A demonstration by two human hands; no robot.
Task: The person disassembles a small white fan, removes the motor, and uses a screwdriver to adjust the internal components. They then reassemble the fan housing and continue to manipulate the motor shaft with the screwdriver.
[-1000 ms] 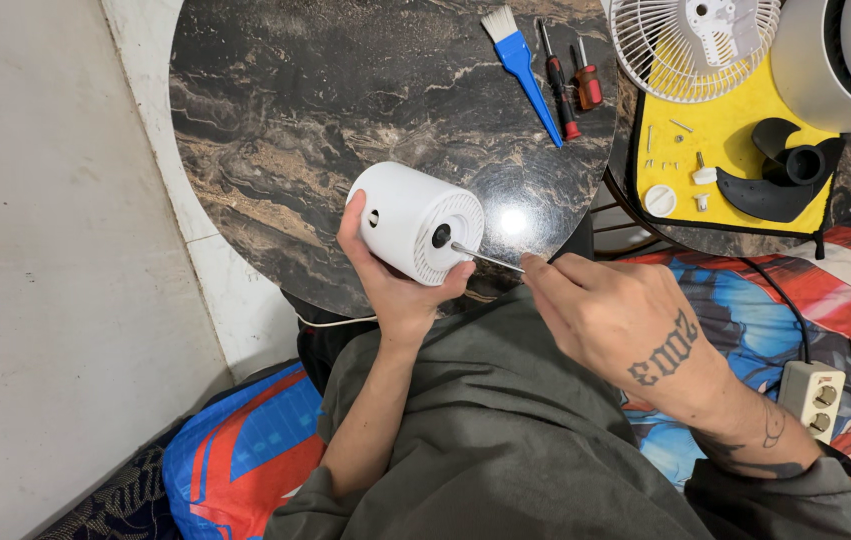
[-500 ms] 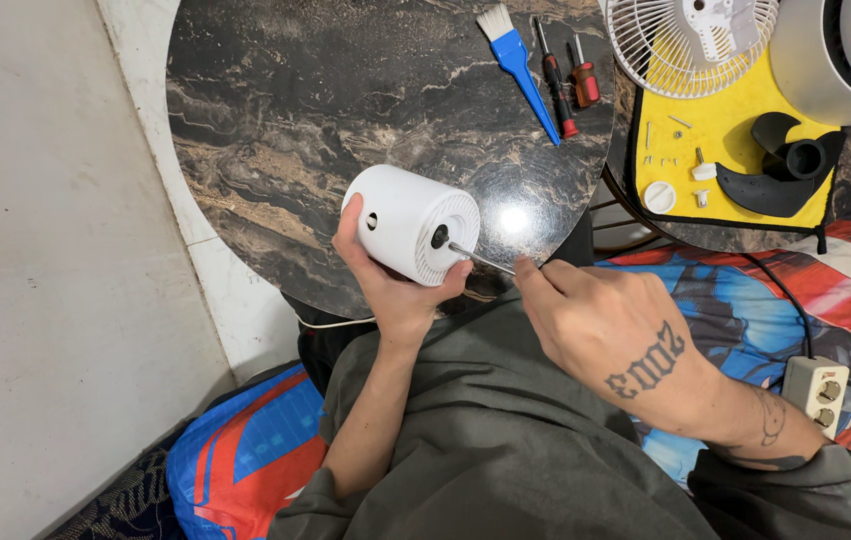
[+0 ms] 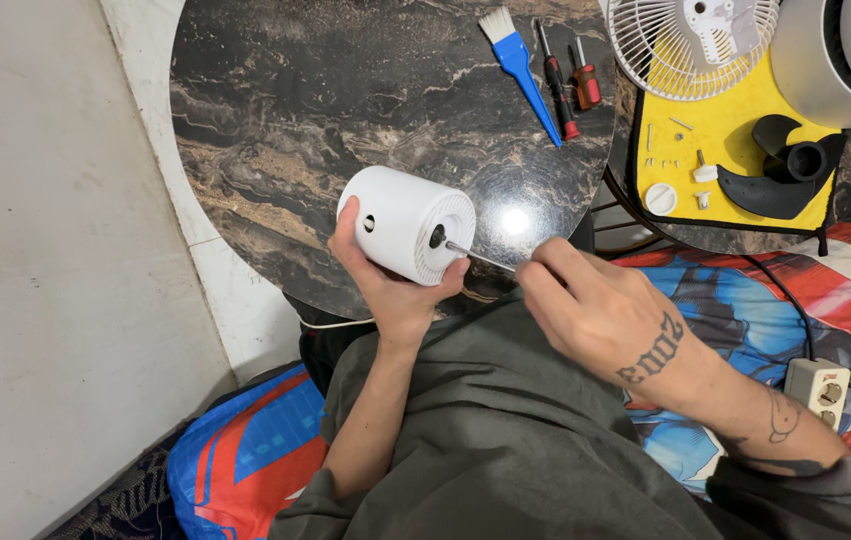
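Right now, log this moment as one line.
left hand: holds white cylindrical housing | right hand: holds screwdriver, tip at housing's end face | surface: dark marble table

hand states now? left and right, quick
Left hand: closed around the white housing, holding it up.
Right hand: closed on a screwdriver, tip at the housing's face.

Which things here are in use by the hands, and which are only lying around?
In use:
left hand
white cylinder housing
right hand
thin screwdriver, tip at the housing's end face

Lying about:
blue brush
two screwdrivers
fan grille
black fan blade
yellow mat
power strip
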